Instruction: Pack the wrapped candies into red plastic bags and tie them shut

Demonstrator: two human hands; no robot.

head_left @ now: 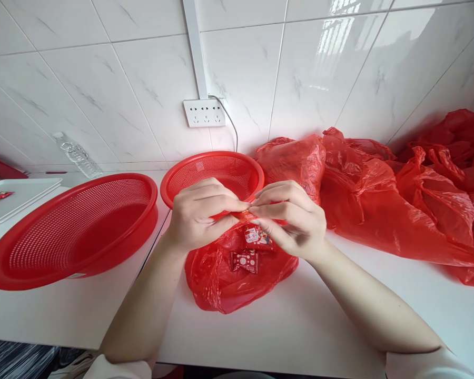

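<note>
A thin red plastic bag point(215, 281) lies on the white table in front of me. Two small red printed packets, one point(258, 237) higher and another point(245, 260) lower, show in its opening. Over the bag, my left hand point(205, 213) pinches the bag's gathered red plastic between thumb and fingers. From the other side my right hand point(292, 218) pinches the same plastic, and the fingertips of both hands almost meet. The fingers partly hide the pinched edge, so I cannot tell whether anything small is caught in it.
A red perforated basket point(154, 197) stands on the left, and a second one point(256, 171) is behind my hands. Filled red plastic bags point(379, 200) line the right side. A white tray point(35, 184), a clear bottle point(79, 155) and a wall socket point(204, 113) are farther back.
</note>
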